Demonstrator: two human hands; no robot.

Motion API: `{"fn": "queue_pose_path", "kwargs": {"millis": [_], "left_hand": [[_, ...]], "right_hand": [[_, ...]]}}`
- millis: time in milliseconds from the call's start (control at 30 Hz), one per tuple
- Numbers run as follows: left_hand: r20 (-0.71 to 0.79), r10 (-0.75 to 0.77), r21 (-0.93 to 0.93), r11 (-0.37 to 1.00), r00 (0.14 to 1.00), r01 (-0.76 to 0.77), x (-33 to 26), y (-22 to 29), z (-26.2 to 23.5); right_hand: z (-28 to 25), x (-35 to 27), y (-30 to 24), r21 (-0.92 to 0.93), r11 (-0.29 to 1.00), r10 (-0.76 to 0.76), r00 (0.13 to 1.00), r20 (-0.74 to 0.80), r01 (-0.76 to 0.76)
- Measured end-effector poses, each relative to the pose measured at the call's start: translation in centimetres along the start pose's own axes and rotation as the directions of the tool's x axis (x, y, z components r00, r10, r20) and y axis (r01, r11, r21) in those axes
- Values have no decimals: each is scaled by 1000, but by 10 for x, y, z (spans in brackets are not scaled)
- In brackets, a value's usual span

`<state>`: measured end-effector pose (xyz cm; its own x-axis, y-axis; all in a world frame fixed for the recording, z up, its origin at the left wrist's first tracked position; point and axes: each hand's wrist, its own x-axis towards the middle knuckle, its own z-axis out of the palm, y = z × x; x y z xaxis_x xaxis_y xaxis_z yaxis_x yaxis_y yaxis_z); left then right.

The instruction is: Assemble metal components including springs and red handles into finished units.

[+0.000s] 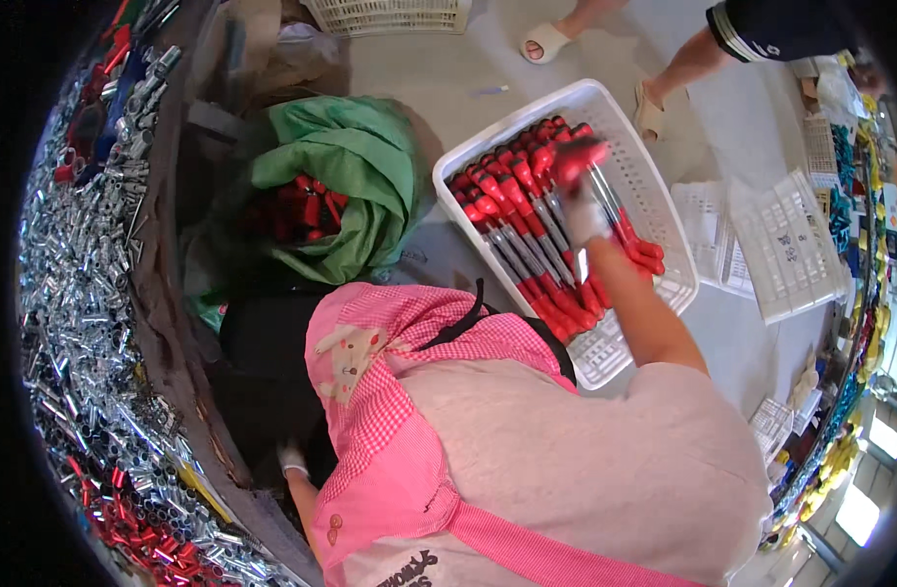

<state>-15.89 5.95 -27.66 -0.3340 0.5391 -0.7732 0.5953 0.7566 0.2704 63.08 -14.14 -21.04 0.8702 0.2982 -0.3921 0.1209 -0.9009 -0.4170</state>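
My right hand (587,217), in a white glove and smeared by motion, is over the white plastic basket (678,256) on the floor. A blurred tool with a red and black end (578,161) moves with the hand and seems to be in its grip. Below it, several tools with silver shafts and red ends (541,220) lie side by side in the basket, slanting the same way. My left hand (292,458), also white-gloved, is low beside my dark-covered lap, near the bench edge; its fingers are not clear.
A green sack (380,186) stands open on the left with red parts (312,210) inside. Small metal tubes (77,264) are heaped along the left bench, with red ones (155,538) nearest. White crates (786,249) lie at right. A person's sandalled feet (649,108) are beyond the basket.
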Motion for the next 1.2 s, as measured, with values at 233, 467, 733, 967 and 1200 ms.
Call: {"fn": "queue_pose_path", "kwargs": {"millis": [233,467,733,967,1200], "left_hand": [[-16,307,411,869,952,-274,-145,129,66],[-157,344,338,900,926,-277,-176,89,67],[5,470,-14,882,882,-470,-225,110,57],[-345,679,-371,536,648,-759,-296,155,3],[-675,548,-192,516,494,-835,-288,142,-51]], "right_hand": [[169,-25,79,-404,861,-221,943,249,309],[225,33,66,-260,859,-296,842,451,441],[36,93,-69,-140,276,-130,181,975,951],[36,-253,-423,556,-46,-810,-357,465,830],[177,-452,-545,80,-754,-624,-749,223,652]]}}
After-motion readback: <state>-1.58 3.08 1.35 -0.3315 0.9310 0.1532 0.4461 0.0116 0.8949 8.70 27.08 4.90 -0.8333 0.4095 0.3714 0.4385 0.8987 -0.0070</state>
